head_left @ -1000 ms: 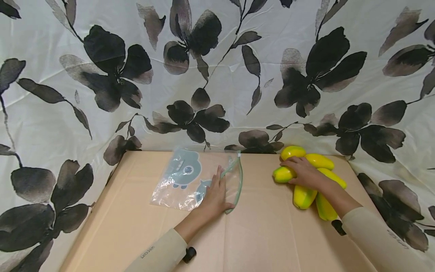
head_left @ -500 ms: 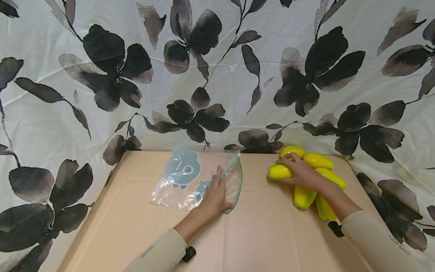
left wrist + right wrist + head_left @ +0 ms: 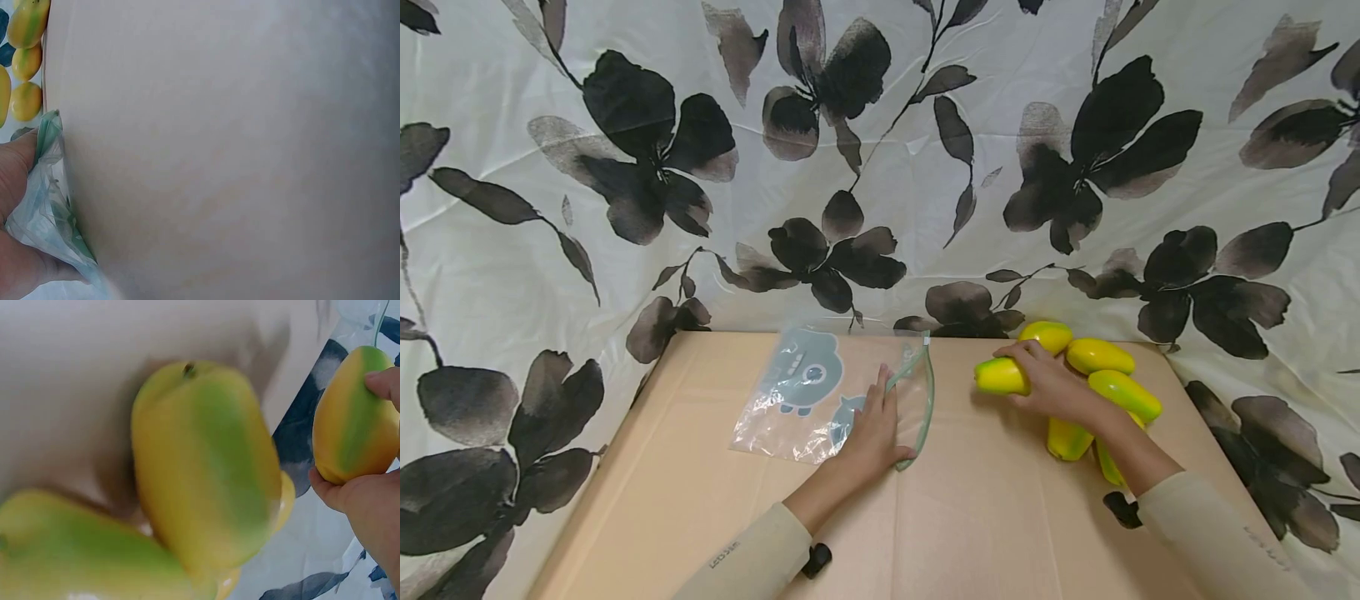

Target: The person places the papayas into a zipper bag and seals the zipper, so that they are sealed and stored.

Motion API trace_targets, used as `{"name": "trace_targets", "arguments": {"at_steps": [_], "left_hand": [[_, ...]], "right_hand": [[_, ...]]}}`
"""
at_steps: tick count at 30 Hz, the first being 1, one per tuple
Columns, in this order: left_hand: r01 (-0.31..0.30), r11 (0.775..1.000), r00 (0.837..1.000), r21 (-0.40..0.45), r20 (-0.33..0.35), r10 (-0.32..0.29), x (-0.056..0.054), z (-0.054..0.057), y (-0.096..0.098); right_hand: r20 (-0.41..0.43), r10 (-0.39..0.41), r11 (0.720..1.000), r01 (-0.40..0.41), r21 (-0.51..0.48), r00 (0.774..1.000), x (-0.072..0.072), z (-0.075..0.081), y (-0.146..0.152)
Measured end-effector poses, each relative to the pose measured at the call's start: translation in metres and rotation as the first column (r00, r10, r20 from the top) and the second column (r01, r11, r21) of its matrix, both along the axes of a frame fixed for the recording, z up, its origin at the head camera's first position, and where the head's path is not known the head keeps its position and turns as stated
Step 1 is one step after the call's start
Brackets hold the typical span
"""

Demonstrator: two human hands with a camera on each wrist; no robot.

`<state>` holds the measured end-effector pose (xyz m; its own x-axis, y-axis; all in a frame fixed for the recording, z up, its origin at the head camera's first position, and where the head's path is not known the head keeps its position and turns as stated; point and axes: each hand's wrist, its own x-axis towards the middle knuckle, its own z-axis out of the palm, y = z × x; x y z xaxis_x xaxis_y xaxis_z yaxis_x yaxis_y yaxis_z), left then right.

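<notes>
My right hand (image 3: 1051, 385) grips a yellow mango (image 3: 1002, 377) with a green streak. Its thumb and fingers curl round the mango in the right wrist view, the mango's free end pointing left. Around and below that hand lie several similar mangoes (image 3: 1101, 357). On the left, my left hand (image 3: 871, 433) rests on a clear plastic zip bag (image 3: 812, 375) with blue cartoon prints and a green strip along its right edge. Straight fingers lie on the bag near the strip, and the thumb is spread at its lower corner. The left wrist view shows crumpled film between thumb and fingers.
Both hands work over a cardboard sheet (image 3: 970, 500). Behind and beside it hangs a white cloth (image 3: 925, 200) with dark flower prints. Each wrist carries a small black camera (image 3: 817, 560).
The right hand has drawn its mango left, away from the others, toward the bag. The left hand and the bag have stayed in place.
</notes>
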<state>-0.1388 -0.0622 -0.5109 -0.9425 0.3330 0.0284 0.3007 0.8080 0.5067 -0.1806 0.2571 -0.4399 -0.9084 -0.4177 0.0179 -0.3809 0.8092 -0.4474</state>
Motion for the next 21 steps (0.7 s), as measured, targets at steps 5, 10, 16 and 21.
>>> {"name": "trace_targets", "arguments": {"at_steps": [5, 10, 16, 21], "left_hand": [[-0.001, 1.000, 1.000, 0.010, 0.000, 0.002, 0.000, -0.001, 0.000], [0.004, 1.000, 1.000, -0.003, 0.003, -0.004, 0.000, -0.001, 0.000], [0.005, 1.000, 1.000, -0.012, 0.010, -0.005, -0.001, 0.000, -0.001], [0.008, 1.000, 1.000, -0.025, 0.008, -0.007, -0.001, 0.001, -0.001]], "right_hand": [[0.042, 0.015, 0.998, -0.012, -0.060, 0.999, 0.002, -0.003, -0.015], [0.061, 0.015, 0.996, -0.010, -0.091, 0.998, 0.001, -0.009, -0.029], [0.101, -0.002, 0.994, 0.014, -0.112, 0.995, 0.000, -0.015, -0.045], [0.128, -0.025, 0.991, 0.042, -0.130, 0.991, 0.000, -0.019, -0.058]]}}
